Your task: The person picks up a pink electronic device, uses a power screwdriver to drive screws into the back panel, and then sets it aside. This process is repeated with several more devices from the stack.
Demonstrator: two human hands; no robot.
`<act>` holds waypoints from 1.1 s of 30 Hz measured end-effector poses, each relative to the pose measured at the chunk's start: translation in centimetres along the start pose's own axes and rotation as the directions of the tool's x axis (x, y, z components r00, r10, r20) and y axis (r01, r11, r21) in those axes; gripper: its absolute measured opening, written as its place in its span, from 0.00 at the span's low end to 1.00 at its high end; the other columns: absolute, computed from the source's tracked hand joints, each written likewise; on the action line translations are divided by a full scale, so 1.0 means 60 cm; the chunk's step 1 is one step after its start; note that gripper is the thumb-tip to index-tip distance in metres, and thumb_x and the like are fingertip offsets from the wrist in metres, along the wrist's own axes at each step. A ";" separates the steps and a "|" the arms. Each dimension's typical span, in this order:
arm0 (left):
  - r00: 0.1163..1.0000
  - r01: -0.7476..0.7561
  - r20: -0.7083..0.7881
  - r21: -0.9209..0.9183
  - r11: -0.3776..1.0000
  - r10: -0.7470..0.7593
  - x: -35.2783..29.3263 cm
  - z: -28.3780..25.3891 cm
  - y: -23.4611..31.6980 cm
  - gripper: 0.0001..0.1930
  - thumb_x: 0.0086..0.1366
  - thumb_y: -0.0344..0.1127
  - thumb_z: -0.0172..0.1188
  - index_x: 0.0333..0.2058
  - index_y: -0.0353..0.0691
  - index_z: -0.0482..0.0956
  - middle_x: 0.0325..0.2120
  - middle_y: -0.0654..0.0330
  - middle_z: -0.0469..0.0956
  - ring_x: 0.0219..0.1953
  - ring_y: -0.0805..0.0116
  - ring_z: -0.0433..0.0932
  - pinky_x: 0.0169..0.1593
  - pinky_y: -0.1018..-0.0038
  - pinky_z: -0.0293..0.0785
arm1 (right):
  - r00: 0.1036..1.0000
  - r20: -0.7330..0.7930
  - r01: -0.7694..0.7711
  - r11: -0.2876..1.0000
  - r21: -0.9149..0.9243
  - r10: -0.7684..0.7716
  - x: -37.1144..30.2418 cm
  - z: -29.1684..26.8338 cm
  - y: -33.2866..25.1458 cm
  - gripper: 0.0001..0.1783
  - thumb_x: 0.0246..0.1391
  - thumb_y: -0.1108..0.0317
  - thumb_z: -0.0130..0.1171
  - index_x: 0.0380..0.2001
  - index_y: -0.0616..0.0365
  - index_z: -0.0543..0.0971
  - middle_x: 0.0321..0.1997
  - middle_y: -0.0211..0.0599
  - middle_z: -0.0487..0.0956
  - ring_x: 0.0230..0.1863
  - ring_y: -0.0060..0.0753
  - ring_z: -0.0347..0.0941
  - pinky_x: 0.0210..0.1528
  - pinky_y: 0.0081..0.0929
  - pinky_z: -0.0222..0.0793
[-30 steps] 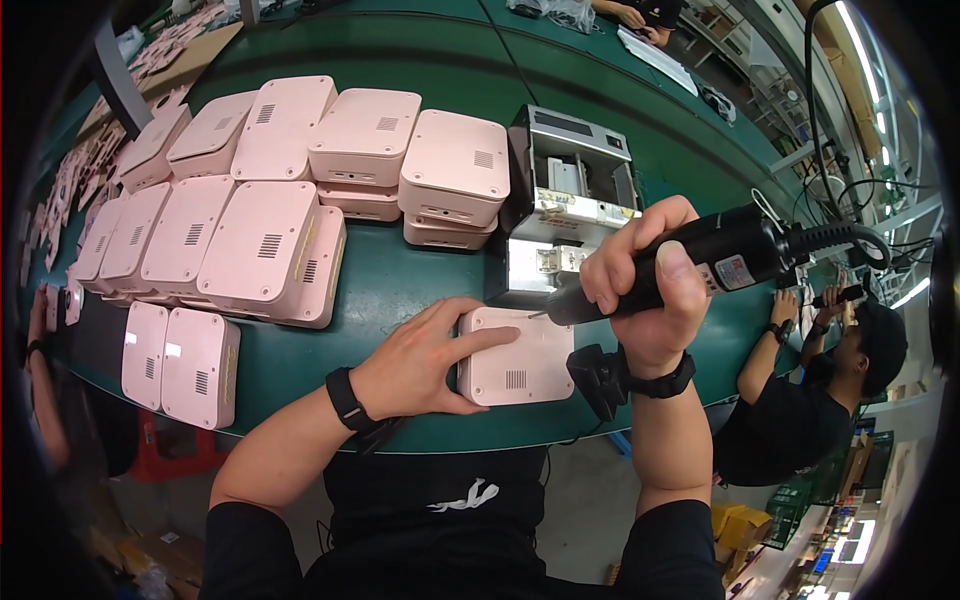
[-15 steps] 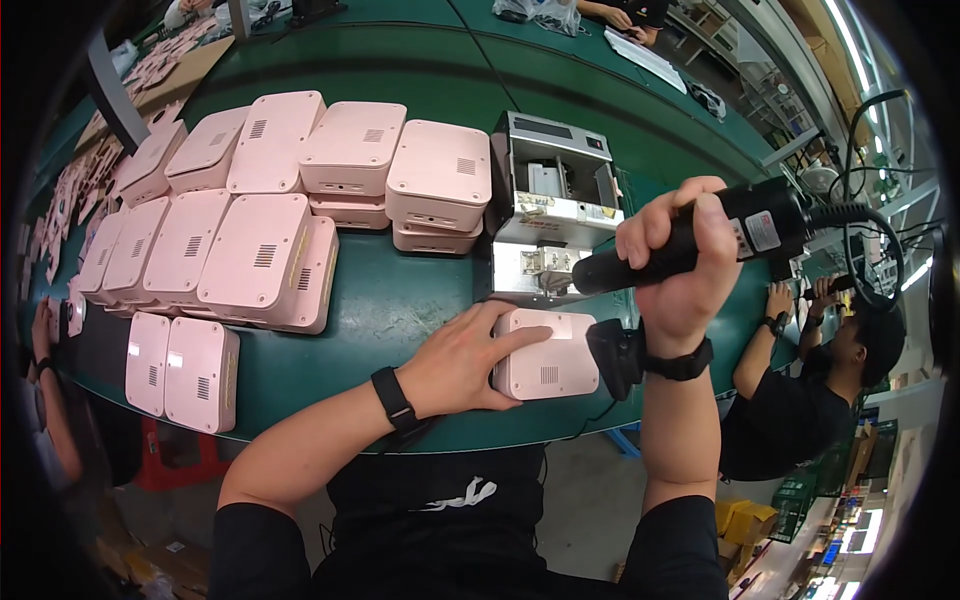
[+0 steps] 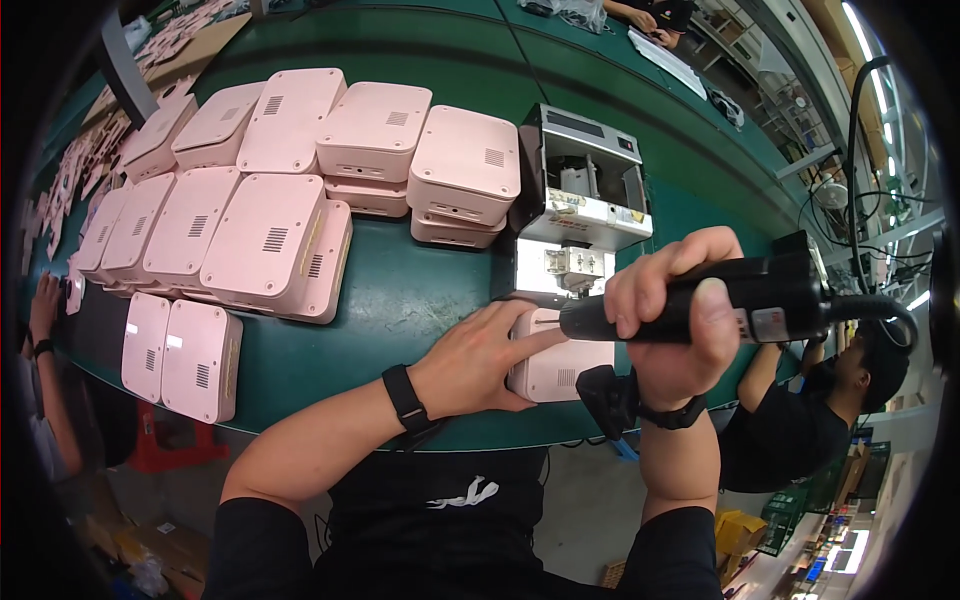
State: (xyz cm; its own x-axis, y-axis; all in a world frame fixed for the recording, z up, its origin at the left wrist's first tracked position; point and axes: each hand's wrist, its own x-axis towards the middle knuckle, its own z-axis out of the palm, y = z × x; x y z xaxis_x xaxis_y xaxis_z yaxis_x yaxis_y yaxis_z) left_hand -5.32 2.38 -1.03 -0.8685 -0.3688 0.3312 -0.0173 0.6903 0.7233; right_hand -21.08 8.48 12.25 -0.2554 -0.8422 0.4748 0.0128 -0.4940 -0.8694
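A pink plastic box [image 3: 545,362] with a vent grille and corner holes lies on the green table in front of me. My left hand [image 3: 468,358] grips it from the left, thumb on the near edge and fingers over the far side and top. My right hand [image 3: 677,372] is wrapped round a black electric screwdriver [image 3: 775,285], held almost level. Its thin bit points left over the box's far left corner; whether the tip touches a screw I cannot tell. Just beyond the box stands a metal screw feeder [image 3: 590,215], its small front block near the screwdriver's nose.
Several similar pink boxes [image 3: 262,235] are stacked on the left, two more [image 3: 200,360] standing near the front edge. The screwdriver's cable [image 3: 880,308] loops at the right. A co-worker [image 3: 810,410] sits at the right; another person's arm [image 3: 48,350] shows at far left.
The screwdriver has come down and nearer, from beside the feeder to the box's far left corner. My left hand stays on the box. The whole view has shifted slightly.
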 end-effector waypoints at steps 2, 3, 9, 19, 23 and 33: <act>1.000 -0.021 -0.005 0.001 1.000 0.021 0.002 0.002 -0.001 0.45 0.39 0.39 0.78 0.60 0.56 0.70 0.54 0.51 0.66 0.56 0.49 0.69 0.58 0.60 0.71 | 1.000 0.022 0.000 1.000 0.020 -0.001 -0.001 -0.001 0.007 0.18 0.59 0.55 0.52 0.38 0.58 0.65 0.20 0.35 0.69 0.15 0.27 0.64 0.23 0.30 0.66; 0.999 -0.031 -0.008 0.002 1.000 0.031 0.002 0.003 -0.002 0.45 0.38 0.39 0.78 0.60 0.55 0.70 0.54 0.50 0.66 0.56 0.48 0.69 0.58 0.60 0.70 | 0.999 0.033 0.000 1.000 0.029 -0.001 -0.001 -0.001 0.009 0.18 0.59 0.55 0.53 0.38 0.58 0.64 0.20 0.35 0.69 0.15 0.27 0.64 0.23 0.30 0.66; 0.999 -0.037 -0.012 0.013 0.999 0.037 0.001 0.003 -0.006 0.45 0.38 0.39 0.78 0.60 0.54 0.71 0.54 0.49 0.66 0.56 0.48 0.69 0.59 0.60 0.70 | 0.999 0.046 -0.019 0.997 0.081 0.016 -0.005 -0.005 0.015 0.19 0.58 0.53 0.54 0.37 0.58 0.64 0.20 0.35 0.69 0.15 0.27 0.64 0.23 0.30 0.65; 1.000 -0.011 0.029 -0.011 1.000 0.011 -0.004 -0.014 -0.006 0.45 0.39 0.39 0.78 0.60 0.57 0.71 0.54 0.50 0.66 0.56 0.49 0.70 0.58 0.60 0.71 | 0.999 -0.028 0.045 0.994 0.095 -0.043 0.006 -0.015 -0.007 0.17 0.61 0.54 0.50 0.39 0.57 0.66 0.21 0.34 0.68 0.16 0.26 0.62 0.24 0.29 0.63; 0.998 0.017 0.064 0.034 0.999 -0.019 -0.017 -0.031 -0.009 0.45 0.39 0.40 0.78 0.60 0.58 0.71 0.54 0.52 0.67 0.56 0.50 0.70 0.58 0.60 0.71 | 0.986 -0.090 0.138 0.990 -0.002 -0.137 0.026 -0.033 -0.029 0.16 0.63 0.54 0.47 0.40 0.56 0.66 0.21 0.32 0.68 0.17 0.26 0.62 0.25 0.29 0.62; 0.999 0.022 0.025 0.035 0.999 -0.023 -0.020 -0.028 -0.011 0.43 0.39 0.42 0.78 0.59 0.59 0.72 0.54 0.52 0.68 0.55 0.50 0.72 0.57 0.61 0.72 | 0.994 -0.088 -0.052 0.996 0.073 0.058 -0.010 -0.023 -0.038 0.17 0.62 0.53 0.46 0.39 0.56 0.66 0.20 0.31 0.67 0.17 0.26 0.63 0.26 0.29 0.62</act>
State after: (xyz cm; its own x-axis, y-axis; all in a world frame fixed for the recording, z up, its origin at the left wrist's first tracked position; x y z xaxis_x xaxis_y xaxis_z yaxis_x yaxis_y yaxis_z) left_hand -3.47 1.33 -0.88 -0.8798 -0.3691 0.2994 -0.0539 0.7034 0.7087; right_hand -22.31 10.43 13.75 -0.3385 -0.8471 0.4097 0.0967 -0.4644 -0.8803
